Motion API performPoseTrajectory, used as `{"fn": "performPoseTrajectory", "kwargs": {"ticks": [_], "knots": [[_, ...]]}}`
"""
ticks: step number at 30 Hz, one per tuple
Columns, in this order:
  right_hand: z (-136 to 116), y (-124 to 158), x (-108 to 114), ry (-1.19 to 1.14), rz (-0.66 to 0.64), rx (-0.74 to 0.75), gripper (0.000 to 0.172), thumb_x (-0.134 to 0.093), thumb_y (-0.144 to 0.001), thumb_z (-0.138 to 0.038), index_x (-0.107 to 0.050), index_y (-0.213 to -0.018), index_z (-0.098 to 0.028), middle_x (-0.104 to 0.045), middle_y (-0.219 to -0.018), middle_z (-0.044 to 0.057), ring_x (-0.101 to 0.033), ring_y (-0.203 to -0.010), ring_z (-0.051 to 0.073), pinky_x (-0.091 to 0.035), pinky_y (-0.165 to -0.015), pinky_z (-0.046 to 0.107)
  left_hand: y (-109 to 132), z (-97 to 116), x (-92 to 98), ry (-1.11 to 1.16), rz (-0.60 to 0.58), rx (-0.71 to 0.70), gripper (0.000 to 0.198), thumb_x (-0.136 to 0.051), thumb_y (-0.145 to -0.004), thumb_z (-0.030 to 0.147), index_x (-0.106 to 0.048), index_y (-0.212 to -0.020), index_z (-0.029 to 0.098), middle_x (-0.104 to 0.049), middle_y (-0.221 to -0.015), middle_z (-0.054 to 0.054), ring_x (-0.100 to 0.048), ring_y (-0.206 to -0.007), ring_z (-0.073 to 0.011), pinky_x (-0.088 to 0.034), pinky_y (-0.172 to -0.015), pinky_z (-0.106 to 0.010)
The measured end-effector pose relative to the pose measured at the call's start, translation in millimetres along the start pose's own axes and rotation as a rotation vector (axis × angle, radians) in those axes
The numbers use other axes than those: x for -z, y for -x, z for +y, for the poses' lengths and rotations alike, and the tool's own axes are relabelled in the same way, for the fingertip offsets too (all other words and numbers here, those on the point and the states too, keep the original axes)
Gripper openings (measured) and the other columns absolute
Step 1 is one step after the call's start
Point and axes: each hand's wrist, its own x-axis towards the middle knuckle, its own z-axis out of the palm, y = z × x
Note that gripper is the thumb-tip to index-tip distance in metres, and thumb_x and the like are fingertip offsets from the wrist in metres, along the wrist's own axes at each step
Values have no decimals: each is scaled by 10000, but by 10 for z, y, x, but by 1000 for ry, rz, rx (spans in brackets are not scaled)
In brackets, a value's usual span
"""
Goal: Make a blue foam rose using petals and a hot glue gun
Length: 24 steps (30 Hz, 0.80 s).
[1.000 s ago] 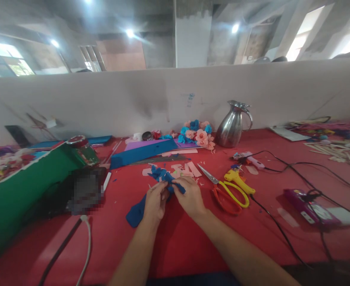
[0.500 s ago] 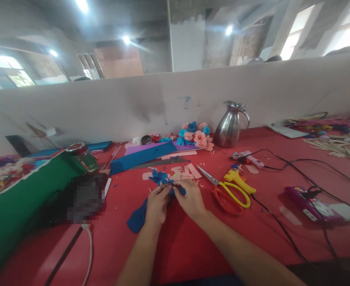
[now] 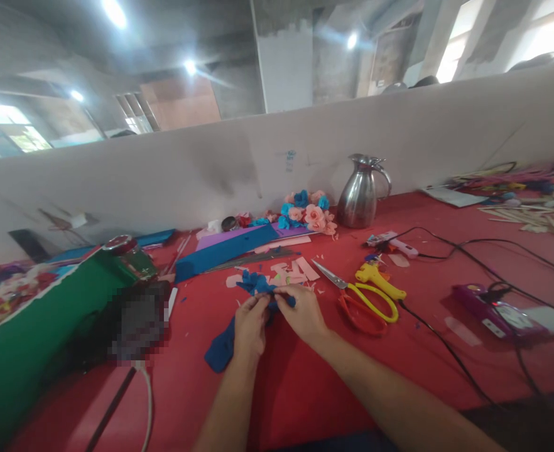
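In the head view, the left hand (image 3: 250,323) and right hand (image 3: 303,314) both pinch blue paper (image 3: 220,349) between the middle and front edge of the worktop (image 3: 305,395). Scissors (image 3: 337,280) lie right of them; flowers (image 3: 314,216) and a jug (image 3: 358,199) sit near the back edge.

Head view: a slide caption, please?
Left hand and right hand pinch blue paper over a red table, near scissors and a yellow glue gun.
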Motion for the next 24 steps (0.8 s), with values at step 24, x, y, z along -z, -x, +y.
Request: {"fn": "performPoseTrajectory", "kwargs": {"ticks": [24], "knots": [[39,-86,44,-274,-30,-125,154,-567,-745,-226,-715,-781,-202,-717,-777,23,-629,-719,167,-472,-679,274,-14,-19,28,-116,-28,-40,237,-792,-514,289,-695,-652,122,-562,-540,28,-314,-451,-36,-214,-447,-192]]}}
